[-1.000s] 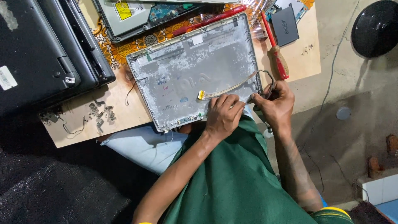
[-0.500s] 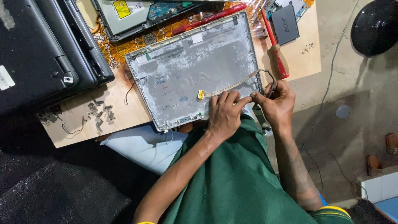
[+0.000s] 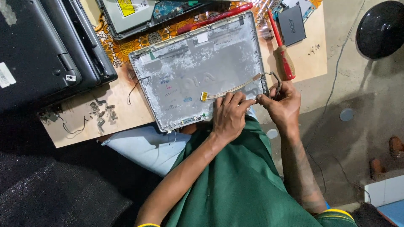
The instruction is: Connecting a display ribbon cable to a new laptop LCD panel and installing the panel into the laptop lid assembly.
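Grey laptop lid [image 3: 198,71] lies just beyond my fingers; left hand [image 3: 229,115] and right hand [image 3: 283,105] pinch its flat cable [image 3: 229,90]. I'd peel slowly, low, without kinking.

Person, head view. 2 bare hands: left hand [image 3: 229,115], right hand [image 3: 283,105], no gloves, rings or watch visible. 2 forearms bare to the near edge. Right forearm [image 3: 301,172] carries dark tattoo markings. Green garment [image 3: 240,185], plain weave, with yellow trim [image 3: 334,212] at the near right and near left edges.
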